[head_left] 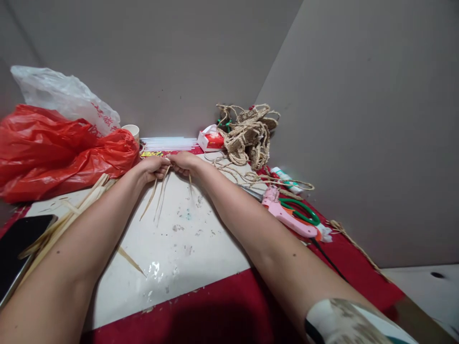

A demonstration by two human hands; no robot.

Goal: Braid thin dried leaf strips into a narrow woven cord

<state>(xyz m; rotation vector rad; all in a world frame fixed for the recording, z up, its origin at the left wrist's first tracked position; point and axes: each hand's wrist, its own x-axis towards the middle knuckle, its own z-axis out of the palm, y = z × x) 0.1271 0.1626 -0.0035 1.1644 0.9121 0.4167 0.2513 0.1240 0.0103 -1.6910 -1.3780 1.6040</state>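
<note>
Tan strips [148, 201] between pinched fingers [165, 167]

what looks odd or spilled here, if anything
The white board is blemished: grey stains dot its middle and shiny patches, perhaps residue, sit toward its near edge, odd on an otherwise pale surface.

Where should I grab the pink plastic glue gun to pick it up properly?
Probably grip the pink plastic glue gun around the middle of its long handle, coming from above and the near side. The handle slants toward the lower right, a green loop crowds its far side, and a black cord trails from its end.
</note>
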